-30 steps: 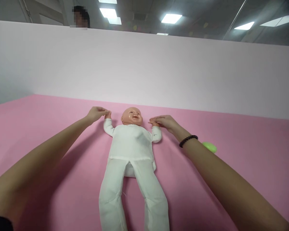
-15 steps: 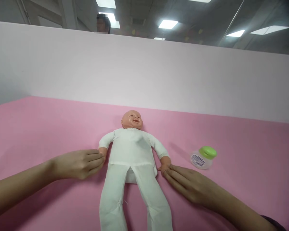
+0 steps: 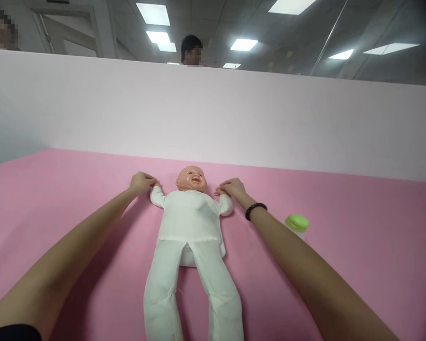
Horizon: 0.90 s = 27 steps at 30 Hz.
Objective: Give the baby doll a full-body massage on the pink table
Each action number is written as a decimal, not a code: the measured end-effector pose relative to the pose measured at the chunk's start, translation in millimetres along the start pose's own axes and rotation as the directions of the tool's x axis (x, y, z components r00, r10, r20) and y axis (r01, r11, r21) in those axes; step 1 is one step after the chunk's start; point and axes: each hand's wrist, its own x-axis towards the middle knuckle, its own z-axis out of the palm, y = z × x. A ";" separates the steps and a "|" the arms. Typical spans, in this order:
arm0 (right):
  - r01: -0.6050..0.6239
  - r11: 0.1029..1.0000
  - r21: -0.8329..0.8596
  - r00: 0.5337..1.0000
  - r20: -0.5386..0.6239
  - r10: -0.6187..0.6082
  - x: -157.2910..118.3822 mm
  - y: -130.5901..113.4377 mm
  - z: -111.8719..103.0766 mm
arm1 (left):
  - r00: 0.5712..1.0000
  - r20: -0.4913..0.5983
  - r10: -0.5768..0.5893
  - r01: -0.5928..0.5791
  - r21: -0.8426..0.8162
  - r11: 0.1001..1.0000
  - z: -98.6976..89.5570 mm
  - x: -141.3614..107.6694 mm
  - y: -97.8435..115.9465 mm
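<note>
A baby doll (image 3: 190, 218) with a white cloth body lies on its back, head away from me, on the pink surface (image 3: 102, 175). Its arms are bent up on either side of its head. My left hand (image 3: 141, 183) is closed on the doll's hand at the left of the head. On the other side, my right hand (image 3: 234, 188) pinches the doll's other hand. The doll's legs stretch toward me, slightly apart, and the feet are out of view.
A bottle with a green cap (image 3: 297, 222) stands right of the doll, partly hidden by my right forearm. A white partition (image 3: 213, 113) rises behind the pink surface. Beyond it, one person (image 3: 190, 49) shows at the middle and another (image 3: 0, 28) at the far left.
Both my hands have moved up and away from me, bringing the doll's arms from beside its body to beside its head. My right forearm now covers part of the bottle.
</note>
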 end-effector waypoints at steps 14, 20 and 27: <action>0.455 0.891 0.004 0.875 -0.190 -0.446 -84.2 -27.9 -51.2 | 0.824 -0.091 0.559 -0.564 -0.053 0.824 -55.4 -71.2 14.3; 0.902 0.314 -0.297 0.372 0.161 -0.914 -181.6 18.7 -66.8 | 0.408 0.498 0.766 -0.872 -0.037 0.488 -77.2 -147.9 -5.8; 0.967 0.134 -0.216 0.221 0.454 -0.863 -198.5 52.1 -77.5 | 0.127 0.558 0.820 -0.977 -0.072 0.200 -85.7 -159.7 -6.1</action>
